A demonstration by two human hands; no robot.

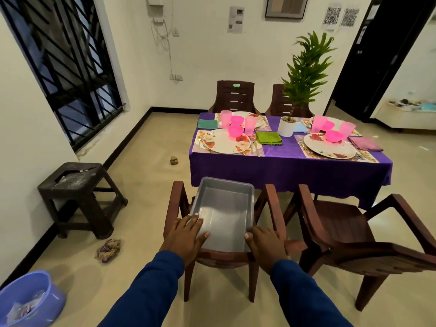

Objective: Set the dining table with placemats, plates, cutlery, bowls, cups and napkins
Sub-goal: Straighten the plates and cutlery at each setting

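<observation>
An empty grey tray (224,208) rests on the arms of the brown chair (271,204) in front of me. My left hand (186,234) lies flat on the tray's near left corner, fingers straight over the rim and thumb inside. My right hand (266,244) holds the near right corner, thumb on the rim, its fingers hidden on the outer side. The table with a purple cloth (290,166) bears placemats, floral plates (226,141), pink cups (250,125), pink bowls (235,131), cutlery and folded napkins (269,138).
A potted plant (286,126) stands mid-table. A second brown chair (349,232) is to the right, two more behind the table. A dark stool (77,192) stands by the left wall, a blue basin (30,300) bottom left, and rags (108,250) lie on the floor.
</observation>
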